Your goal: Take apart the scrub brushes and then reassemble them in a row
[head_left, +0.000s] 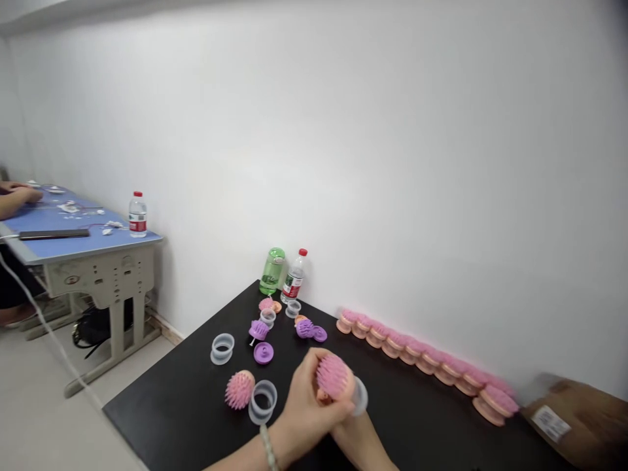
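Observation:
My left hand (307,405), with a beaded bracelet at the wrist, is closed around a pink bristled scalp brush (333,377). Beneath it, my right hand (350,428) is closed at the brush's base, where a clear plastic ring (361,396) sticks out; most of its fingers are hidden. Left of my hands lie another pink brush head (239,390) and a clear ring (262,400). Farther up are a second loose ring (222,348), a purple brush head (258,330), a purple disc (263,353) and another purple brush head (305,328).
Along the wall runs a row of several pink brushes (424,356) on the black table (196,405). A green bottle (272,271) and a water bottle (294,278) stand at the far corner. At right is a brown package (579,418). Another person's hands (22,193) are over a blue desk (108,243).

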Demonstrator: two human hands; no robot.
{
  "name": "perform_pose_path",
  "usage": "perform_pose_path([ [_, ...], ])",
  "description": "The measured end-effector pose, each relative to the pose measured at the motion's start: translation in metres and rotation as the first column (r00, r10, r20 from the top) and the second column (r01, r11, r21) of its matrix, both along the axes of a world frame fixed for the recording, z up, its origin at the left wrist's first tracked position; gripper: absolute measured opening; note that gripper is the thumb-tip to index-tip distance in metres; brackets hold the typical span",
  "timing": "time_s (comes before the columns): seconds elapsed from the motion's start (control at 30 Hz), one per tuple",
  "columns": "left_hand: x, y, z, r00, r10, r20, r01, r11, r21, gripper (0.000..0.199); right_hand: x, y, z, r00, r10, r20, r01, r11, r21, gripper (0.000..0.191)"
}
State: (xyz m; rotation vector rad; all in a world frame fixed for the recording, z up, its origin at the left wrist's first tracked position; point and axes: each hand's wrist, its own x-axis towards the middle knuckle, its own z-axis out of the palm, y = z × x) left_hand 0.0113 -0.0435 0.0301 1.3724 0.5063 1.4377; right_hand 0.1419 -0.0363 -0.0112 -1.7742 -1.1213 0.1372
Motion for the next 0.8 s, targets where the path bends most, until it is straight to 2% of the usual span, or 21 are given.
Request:
perform_pose_path([
  [0.03, 0.0, 0.002, 0.001, 0.997, -0.051, 0.06, 0.055, 0.996, -0.073, 0.052, 0.012, -0.009, 0.003, 0.989, 0.149, -0.003, -0.149, 0.989, -0.004, 0.031],
  [0.07, 0.0, 0.005, 0.002, 0.988, -0.103, 0.119, 0.118, 0.984, -0.134, 0.056, 0.023, -0.018, 0.006, 0.943, 0.334, 0.004, -0.334, 0.942, -0.021, 0.018],
  [0.1, 0.001, 0.007, 0.001, 0.974, -0.149, 0.17, 0.18, 0.966, -0.184, 0.058, 0.033, -0.026, 0.008, 0.886, 0.464, 0.006, -0.464, 0.885, -0.033, 0.014],
  [0.13, 0.002, 0.008, 0.0, 0.96, -0.189, 0.206, 0.234, 0.946, -0.226, 0.059, 0.042, -0.034, 0.009, 0.844, 0.537, 0.005, -0.537, 0.843, -0.032, 0.013],
  [0.17, 0.003, 0.009, -0.002, 0.95, -0.218, 0.225, 0.275, 0.924, -0.265, 0.06, 0.048, -0.04, 0.009, 0.834, 0.552, 0.004, -0.552, 0.833, -0.025, 0.013],
  [0.27, 0.007, 0.009, -0.008, 0.939, -0.281, 0.201, 0.337, 0.871, -0.357, 0.062, 0.057, -0.052, 0.009, 0.87, 0.492, 0.039, -0.491, 0.871, -0.035, 0.018],
  [0.37, 0.01, 0.007, -0.013, 0.939, -0.305, 0.158, 0.343, 0.858, -0.381, 0.063, 0.058, -0.057, 0.011, 0.871, 0.471, 0.141, -0.472, 0.881, -0.03, 0.029],
  [0.47, 0.011, 0.005, -0.013, 0.936, -0.318, 0.15, 0.352, 0.848, -0.397, 0.063, 0.058, -0.059, 0.014, 0.884, 0.404, 0.234, -0.432, 0.898, 0.082, 0.037],
  [0.6, 0.011, 0.007, -0.013, 0.923, -0.336, 0.185, 0.384, 0.815, -0.435, 0.06, 0.056, -0.062, 0.017, 0.87, 0.4, 0.287, -0.453, 0.88, 0.144, 0.033],
  [0.8, 0.014, 0.005, -0.016, 0.912, -0.359, 0.199, 0.411, 0.802, -0.433, 0.056, 0.053, -0.064, 0.012, 0.845, 0.401, 0.353, -0.49, 0.845, 0.214, 0.033],
])
